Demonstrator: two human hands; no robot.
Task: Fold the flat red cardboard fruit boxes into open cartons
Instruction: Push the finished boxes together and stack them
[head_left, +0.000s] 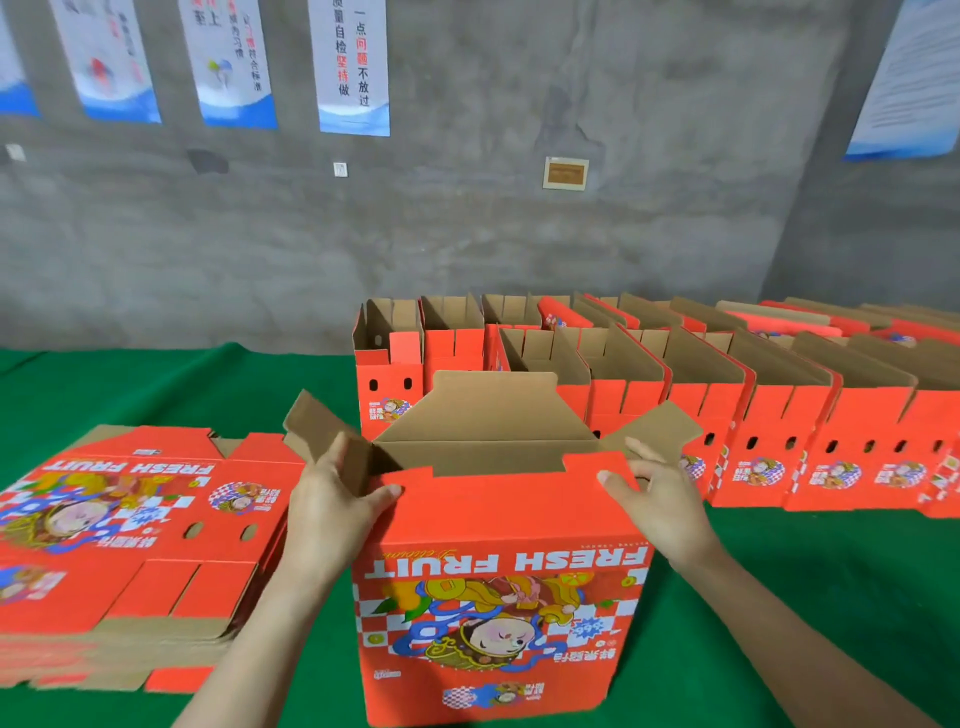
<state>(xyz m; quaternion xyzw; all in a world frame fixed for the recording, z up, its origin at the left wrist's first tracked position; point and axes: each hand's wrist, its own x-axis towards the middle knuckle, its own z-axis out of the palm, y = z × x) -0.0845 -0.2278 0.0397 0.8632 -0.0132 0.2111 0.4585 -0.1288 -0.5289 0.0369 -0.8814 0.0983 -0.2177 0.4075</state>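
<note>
A red fruit box (498, 597) printed "FRESH FRUIT" stands upright in front of me on the green table, its top open and its brown flaps spread outward. My left hand (332, 499) grips the box's upper left corner, thumb on the red front panel and fingers on the left side flap. My right hand (654, 493) holds the upper right corner, thumb on the front panel and fingers behind its edge. A stack of flat red boxes (130, 530) lies to the left.
Two rows of several folded open cartons (727, 410) stand behind and to the right. The green cloth table (779, 597) runs to a grey concrete wall hung with posters (353, 67).
</note>
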